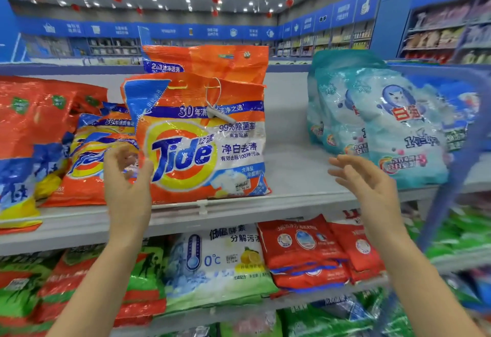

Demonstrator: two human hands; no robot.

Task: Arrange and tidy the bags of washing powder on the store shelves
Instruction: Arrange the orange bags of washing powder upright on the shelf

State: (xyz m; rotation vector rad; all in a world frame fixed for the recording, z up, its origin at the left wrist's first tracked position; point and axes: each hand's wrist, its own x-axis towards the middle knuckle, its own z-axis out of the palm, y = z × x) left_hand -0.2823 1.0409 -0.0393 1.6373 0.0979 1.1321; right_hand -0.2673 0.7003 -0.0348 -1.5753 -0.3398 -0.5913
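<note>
An orange Tide bag [202,145] stands upright at the middle of the top shelf [297,180], with a second orange bag behind it. My left hand [127,177] hovers at the bag's lower left edge, fingers loosely spread, thumb close to the bag; no grip shows. A smaller Tide bag [90,161] leans just left of that hand. My right hand [369,180] is open in the air over the bare shelf stretch, apart from the pale blue bags [398,129] leaning at the right.
Red and blue bags [29,135] crowd the shelf's left end. Below lie green bags [143,278], a white 0°C bag [218,265] and red bags [305,251]. A blue post [451,177] slants at the right. More store shelves stand far behind.
</note>
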